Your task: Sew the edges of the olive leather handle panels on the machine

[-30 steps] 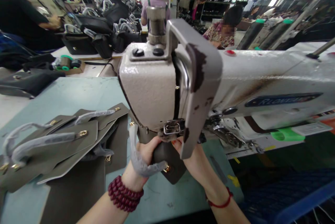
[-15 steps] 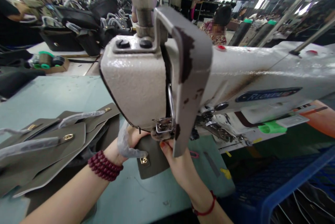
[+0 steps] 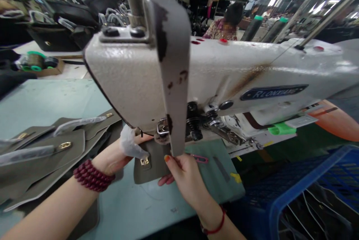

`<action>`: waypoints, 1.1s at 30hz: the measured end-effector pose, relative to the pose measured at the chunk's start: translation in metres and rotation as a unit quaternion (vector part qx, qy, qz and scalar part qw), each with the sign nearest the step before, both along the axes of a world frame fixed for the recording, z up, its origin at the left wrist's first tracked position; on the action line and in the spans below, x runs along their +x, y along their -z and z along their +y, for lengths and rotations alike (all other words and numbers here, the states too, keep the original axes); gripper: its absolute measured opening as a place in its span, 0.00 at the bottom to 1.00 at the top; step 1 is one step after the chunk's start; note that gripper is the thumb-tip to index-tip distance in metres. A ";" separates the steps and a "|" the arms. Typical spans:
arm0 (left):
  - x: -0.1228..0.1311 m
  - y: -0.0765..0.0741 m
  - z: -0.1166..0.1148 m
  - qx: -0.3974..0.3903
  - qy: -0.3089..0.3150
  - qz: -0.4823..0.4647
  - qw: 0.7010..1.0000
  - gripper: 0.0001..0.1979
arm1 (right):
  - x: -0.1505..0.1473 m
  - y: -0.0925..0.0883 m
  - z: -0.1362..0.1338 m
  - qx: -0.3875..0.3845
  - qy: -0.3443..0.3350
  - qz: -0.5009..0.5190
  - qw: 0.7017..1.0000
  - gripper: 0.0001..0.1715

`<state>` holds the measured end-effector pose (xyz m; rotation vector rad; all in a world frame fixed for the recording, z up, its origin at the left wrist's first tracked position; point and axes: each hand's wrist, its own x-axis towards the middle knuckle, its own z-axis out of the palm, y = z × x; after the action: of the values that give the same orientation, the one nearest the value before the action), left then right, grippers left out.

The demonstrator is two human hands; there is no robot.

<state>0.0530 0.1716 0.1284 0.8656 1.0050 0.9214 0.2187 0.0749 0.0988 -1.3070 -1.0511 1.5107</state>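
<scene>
A grey-brown bag panel [image 3: 153,163] with a gold metal fitting lies under the head of a white sewing machine [image 3: 131,79]. Its short handle, wrapped in clear plastic [image 3: 130,142], loops over my left hand [image 3: 112,157]. That hand grips the panel's left and far side, its fingertips partly hidden by the handle and the machine. My right hand [image 3: 186,176] pinches the right edge, thumb on top and other fingers beneath. The needle area is mostly hidden behind the machine's worn grey guard [image 3: 175,79].
More grey-brown bag panels [image 3: 64,165] lie stacked on the left of the green tabletop [image 3: 134,210]. A pink-handled tool [image 3: 200,158] rests right of my right hand. A blue crate [image 3: 276,202] with dark pieces stands at lower right. Thread spools [image 3: 36,60] sit at back left; people work behind.
The view has shifted, so the machine sits further left in it. My right hand's fingers now show beneath the panel's edge. Both hands stay at the panel.
</scene>
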 end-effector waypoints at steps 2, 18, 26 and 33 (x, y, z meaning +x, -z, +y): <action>-0.006 0.008 -0.023 -0.037 -0.039 -0.006 0.999 0.21 | 0.000 0.002 -0.006 -0.024 -0.004 0.029 0.999 0.23; 0.035 0.043 -0.109 -0.147 -0.147 0.117 0.971 0.22 | 0.003 0.003 -0.020 -0.018 -0.017 0.027 0.999 0.28; 0.033 0.045 -0.114 -0.157 -0.095 0.088 0.979 0.23 | 0.006 0.001 -0.023 -0.006 -0.006 0.023 1.000 0.26; 0.038 0.035 -0.105 -0.174 -0.096 0.048 0.979 0.23 | 0.005 -0.005 -0.014 0.000 0.011 0.019 1.000 0.23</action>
<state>0.0906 0.0663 0.0936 0.5280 1.3062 0.8373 0.2233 0.0611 0.1039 -1.2813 -1.0093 1.5126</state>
